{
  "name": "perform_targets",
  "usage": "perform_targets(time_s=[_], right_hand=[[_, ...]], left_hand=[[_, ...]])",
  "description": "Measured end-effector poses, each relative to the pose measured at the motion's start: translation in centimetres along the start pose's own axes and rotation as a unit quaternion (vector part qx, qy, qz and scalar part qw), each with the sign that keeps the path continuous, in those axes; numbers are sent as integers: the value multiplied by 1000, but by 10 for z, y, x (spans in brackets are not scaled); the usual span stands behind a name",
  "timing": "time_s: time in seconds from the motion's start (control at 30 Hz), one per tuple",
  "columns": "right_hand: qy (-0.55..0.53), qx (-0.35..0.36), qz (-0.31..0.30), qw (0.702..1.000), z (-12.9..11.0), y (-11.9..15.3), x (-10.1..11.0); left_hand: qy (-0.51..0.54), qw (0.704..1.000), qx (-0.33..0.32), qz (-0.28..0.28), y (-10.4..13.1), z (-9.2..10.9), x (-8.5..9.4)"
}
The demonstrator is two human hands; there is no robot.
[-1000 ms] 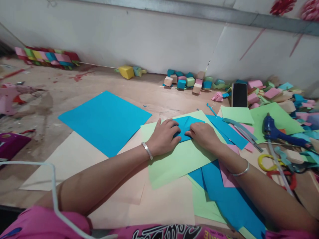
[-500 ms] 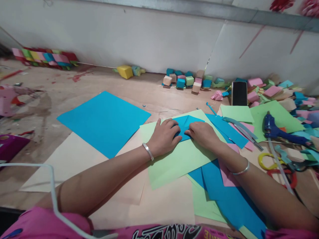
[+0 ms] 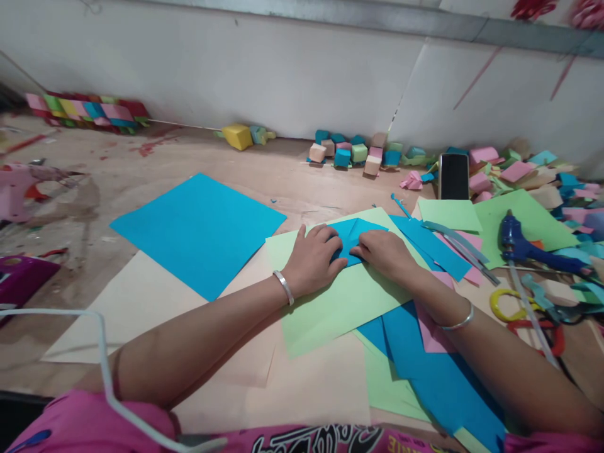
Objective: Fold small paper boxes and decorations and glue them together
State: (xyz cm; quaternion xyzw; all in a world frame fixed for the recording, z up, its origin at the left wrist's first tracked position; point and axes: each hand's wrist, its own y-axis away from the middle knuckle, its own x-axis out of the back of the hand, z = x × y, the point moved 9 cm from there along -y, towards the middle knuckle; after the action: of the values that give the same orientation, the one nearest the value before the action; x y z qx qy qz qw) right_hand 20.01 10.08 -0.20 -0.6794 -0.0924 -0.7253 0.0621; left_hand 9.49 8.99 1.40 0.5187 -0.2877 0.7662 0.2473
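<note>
A small folded piece of blue paper (image 3: 352,234) lies under both my hands, with a crease near its top. My left hand (image 3: 317,258) is closed over its left part, fingers bent and pressing it down. From the other side my right hand (image 3: 384,251) has its fingers curled in, thumb and fingertips on the paper's right part. Part of the folded paper is hidden by the hands. Beneath it rests a light green sheet (image 3: 325,327). To the left, a large blue sheet (image 3: 201,233) lies flat over pale peach sheets (image 3: 123,308).
At right lie a blue glue gun (image 3: 523,242), yellow-handled scissors (image 3: 507,305), a phone (image 3: 453,177) and loose blue strips (image 3: 434,245). Small paper cubes (image 3: 358,153) line the wall. A pink glue gun (image 3: 14,189) is at left; a white cable (image 3: 104,352) crosses by my left arm.
Both hands stay in place on the folded blue paper. The whole view has shifted very slightly; nothing else visibly moves.
</note>
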Motion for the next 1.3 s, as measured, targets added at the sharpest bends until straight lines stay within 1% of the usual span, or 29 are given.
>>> perform_targets(time_s=[0.23, 0.33, 0.4, 0.5, 0.57, 0.63, 0.73, 0.83, 0.97, 1.03, 1.1, 1.2, 1.3], right_hand=[[-5, 3, 16, 1000, 3, 0, -2], [-22, 3, 41, 999, 8, 1, -4], [-41, 32, 80, 995, 7, 3, -1], [-50, 112, 144, 982, -6, 12, 6], [-64, 144, 152, 976, -14, 17, 7], [-100, 141, 130, 976, -17, 17, 4], [-169, 102, 84, 977, -10, 13, -1], [-211, 60, 39, 975, 7, 9, -4], [-232, 15, -18, 972, 39, 8, -9], [-240, 0, -37, 970, 52, 8, -12], [-251, -9, -52, 966, 61, 8, -15], [-259, -10, -59, 964, 65, 8, -15], [-254, -7, -61, 965, 63, 8, -14]], left_hand=[[8, 999, -2, -32, 0, -3, 0], [20, 999, -1, -35, 0, -5, 0], [22, 999, 0, -34, 1, -5, 1], [18, 999, 1, -29, 1, -4, 1], [16, 999, 1, -27, 1, -4, 1], [18, 999, 0, -27, 1, -4, 0], [21, 999, -2, -28, 1, -4, -1], [22, 999, -1, -32, 0, -5, -1], [30, 999, 4, -33, 0, -5, 0], [35, 999, 5, -34, 1, -6, 1], [38, 999, 5, -32, 1, -7, 2], [45, 999, 8, -19, 1, -7, 1], [46, 998, 45, 16, -1, -8, 0]])
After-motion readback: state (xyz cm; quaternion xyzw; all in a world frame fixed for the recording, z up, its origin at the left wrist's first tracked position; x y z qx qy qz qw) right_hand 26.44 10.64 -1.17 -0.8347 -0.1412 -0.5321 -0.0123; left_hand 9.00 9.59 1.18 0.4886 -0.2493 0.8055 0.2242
